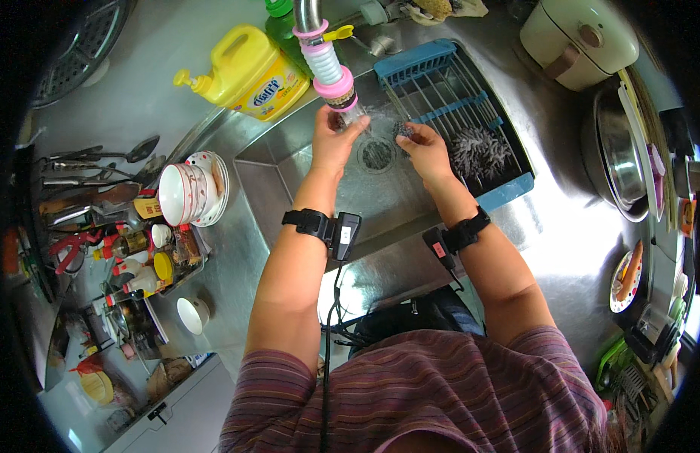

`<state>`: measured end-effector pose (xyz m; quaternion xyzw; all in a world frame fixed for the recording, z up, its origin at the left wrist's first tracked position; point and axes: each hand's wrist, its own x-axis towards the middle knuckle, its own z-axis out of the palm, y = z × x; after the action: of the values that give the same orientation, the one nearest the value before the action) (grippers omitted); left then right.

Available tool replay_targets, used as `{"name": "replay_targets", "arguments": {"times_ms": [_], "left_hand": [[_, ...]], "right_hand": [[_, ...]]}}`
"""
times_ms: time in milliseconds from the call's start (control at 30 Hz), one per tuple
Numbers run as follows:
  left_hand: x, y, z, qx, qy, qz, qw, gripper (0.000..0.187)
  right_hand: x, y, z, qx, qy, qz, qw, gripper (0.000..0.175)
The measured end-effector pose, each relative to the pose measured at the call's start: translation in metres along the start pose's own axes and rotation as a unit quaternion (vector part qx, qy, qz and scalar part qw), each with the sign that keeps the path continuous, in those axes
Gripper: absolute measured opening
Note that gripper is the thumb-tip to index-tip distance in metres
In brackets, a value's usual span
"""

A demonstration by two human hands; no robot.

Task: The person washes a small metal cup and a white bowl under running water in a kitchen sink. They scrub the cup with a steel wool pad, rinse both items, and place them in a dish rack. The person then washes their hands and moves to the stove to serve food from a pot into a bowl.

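Observation:
Over the stainless steel sink [304,170], my left hand [340,136] is at the faucet's outlet, its fingers around a small clear thing, perhaps a glass, that I cannot make out fully. The faucet's pink and white flexible nozzle [327,71] points down there, and water sprays about the fingers. To the right, my right hand [423,144] pinches a dark, mesh-like scrubber [404,131]. The sink drain [376,154] lies between and below the hands. A blue-ended metal drain rack [415,59] spans the sink's right side, with a grey shaggy cloth or mop-like pad [479,152] on it.
Left of the sink stand a yellow detergent jug [259,73], stacked bowls [180,194] on plates, and a tray of condiment bottles [183,277]. A small white bowl [193,315] sits nearer. On the right are a cream appliance [582,42], metal basins [622,153] and a dotted plate [617,300].

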<state>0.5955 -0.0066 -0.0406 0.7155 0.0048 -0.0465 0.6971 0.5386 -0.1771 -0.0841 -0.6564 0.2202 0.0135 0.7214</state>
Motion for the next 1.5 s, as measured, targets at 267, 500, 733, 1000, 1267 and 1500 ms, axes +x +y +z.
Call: {"name": "replay_targets", "arguments": {"times_ms": [267,500,733,1000,1267,1500], "left_hand": [[-0.048,-0.009,-0.084,0.436,-0.054,-0.028,0.898,0.075],[-0.150,-0.024,-0.166,0.557,-0.099,-0.044,0.823,0.074],[-0.195,-0.033,-0.192,0.623,-0.150,0.076,0.764,0.068],[-0.196,-0.039,-0.188,0.604,-0.068,0.068,0.791,0.065],[-0.197,-0.039,-0.191,0.600,-0.062,0.038,0.796,0.066],[-0.196,-0.040,-0.191,0.600,-0.055,0.050,0.797,0.064]], "right_hand": [[0.000,-0.012,0.015,-0.231,-0.064,-0.027,0.970,0.053],[0.002,-0.075,0.008,-0.383,-0.130,-0.164,0.900,0.053],[0.049,-0.127,0.005,-0.472,-0.094,-0.218,0.849,0.050],[0.136,-0.123,0.026,-0.534,-0.177,-0.353,0.748,0.065],[0.218,-0.114,0.018,-0.627,-0.273,-0.397,0.613,0.076],[0.218,-0.116,0.016,-0.517,-0.257,-0.437,0.689,0.063]]}}
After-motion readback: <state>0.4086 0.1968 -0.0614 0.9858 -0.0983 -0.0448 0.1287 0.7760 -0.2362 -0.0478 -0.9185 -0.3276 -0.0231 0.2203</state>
